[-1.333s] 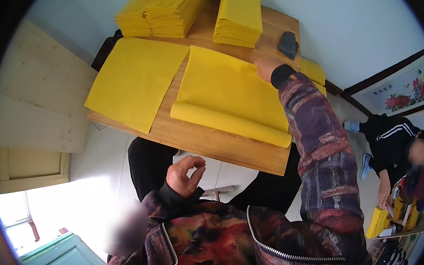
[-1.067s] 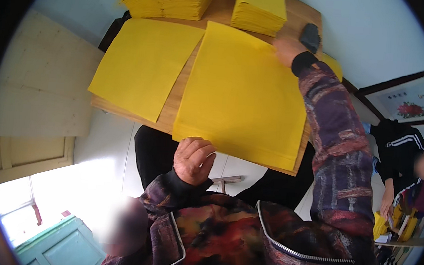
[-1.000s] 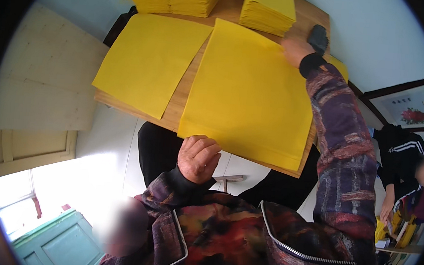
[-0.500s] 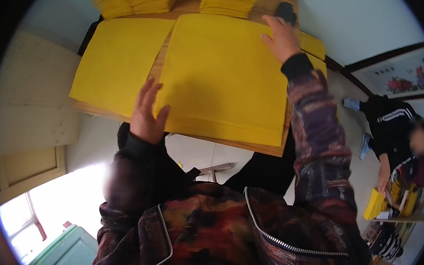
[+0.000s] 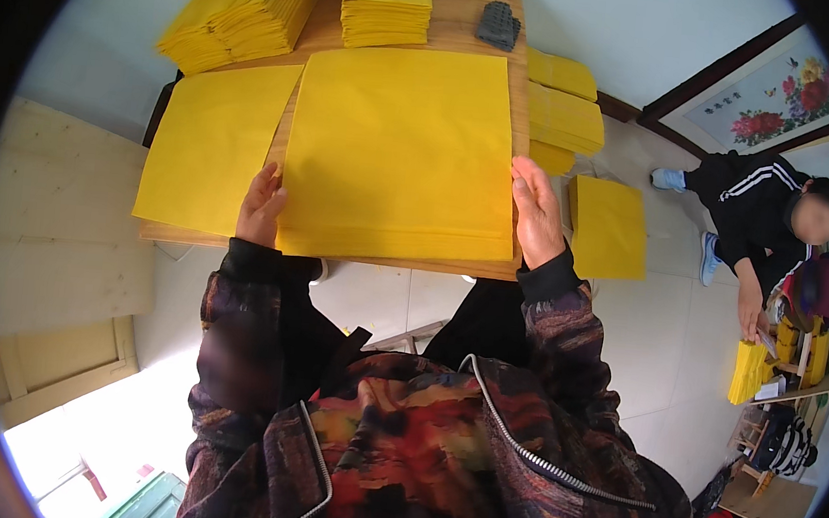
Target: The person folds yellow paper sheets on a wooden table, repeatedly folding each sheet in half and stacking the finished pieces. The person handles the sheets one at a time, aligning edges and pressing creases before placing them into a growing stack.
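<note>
The stack of large yellow sheets (image 5: 399, 151) lies flat on the wooden counter (image 5: 405, 261), squared to its near edge. The left hand (image 5: 261, 210) rests open against the stack's left near corner; the right hand (image 5: 538, 215) lies open along its right edge. Both are equally near; neither grips.

The big yellow sheet (image 5: 399, 151), earlier folded over with its near edge rolled up, now lies spread flat on the desk (image 5: 395, 262). The left hand (image 5: 261, 210) has risen from the lap to the sheet's left edge. The right hand (image 5: 538, 215) has drawn back from the far corner to its right edge.
</note>
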Motion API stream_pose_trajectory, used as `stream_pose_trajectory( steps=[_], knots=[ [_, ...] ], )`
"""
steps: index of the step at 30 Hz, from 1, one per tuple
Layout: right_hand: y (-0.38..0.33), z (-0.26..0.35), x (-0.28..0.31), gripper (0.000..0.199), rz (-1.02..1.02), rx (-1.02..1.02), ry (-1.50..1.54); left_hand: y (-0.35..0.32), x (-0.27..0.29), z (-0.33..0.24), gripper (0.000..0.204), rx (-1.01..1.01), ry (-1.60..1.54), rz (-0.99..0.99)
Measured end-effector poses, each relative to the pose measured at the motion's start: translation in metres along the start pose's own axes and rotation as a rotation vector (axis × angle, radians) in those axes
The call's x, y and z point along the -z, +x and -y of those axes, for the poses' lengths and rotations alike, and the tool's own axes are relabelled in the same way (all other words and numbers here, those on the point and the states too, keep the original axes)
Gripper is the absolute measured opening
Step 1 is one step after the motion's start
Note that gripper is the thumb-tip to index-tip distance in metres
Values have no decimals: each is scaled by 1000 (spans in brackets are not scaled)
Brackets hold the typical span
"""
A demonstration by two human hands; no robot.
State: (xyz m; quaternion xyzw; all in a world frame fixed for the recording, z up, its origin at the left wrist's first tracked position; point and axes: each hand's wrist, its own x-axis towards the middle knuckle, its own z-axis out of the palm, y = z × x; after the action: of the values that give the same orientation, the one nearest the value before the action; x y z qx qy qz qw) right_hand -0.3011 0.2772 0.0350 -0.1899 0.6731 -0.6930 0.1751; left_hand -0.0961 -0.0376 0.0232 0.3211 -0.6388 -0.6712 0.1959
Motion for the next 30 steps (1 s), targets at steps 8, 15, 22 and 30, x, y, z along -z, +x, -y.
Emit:
stream_pose_trajectory(
  steps=[8,15,22,30],
  knots=[
    [1,-7,5,53,-8,-47,35,1,-6,5,58,-28,-26,40],
    [0,-9,2,42,-14,-38,27,-11,-10,3,54,-31,-133,54],
    [-2,-7,5,37,-35,10,-96,-29,-12,11,59,-280,282,-32],
    [-18,25,-31,40,182,516,-857,-74,-22,12,61,-368,925,-63]
  ],
)
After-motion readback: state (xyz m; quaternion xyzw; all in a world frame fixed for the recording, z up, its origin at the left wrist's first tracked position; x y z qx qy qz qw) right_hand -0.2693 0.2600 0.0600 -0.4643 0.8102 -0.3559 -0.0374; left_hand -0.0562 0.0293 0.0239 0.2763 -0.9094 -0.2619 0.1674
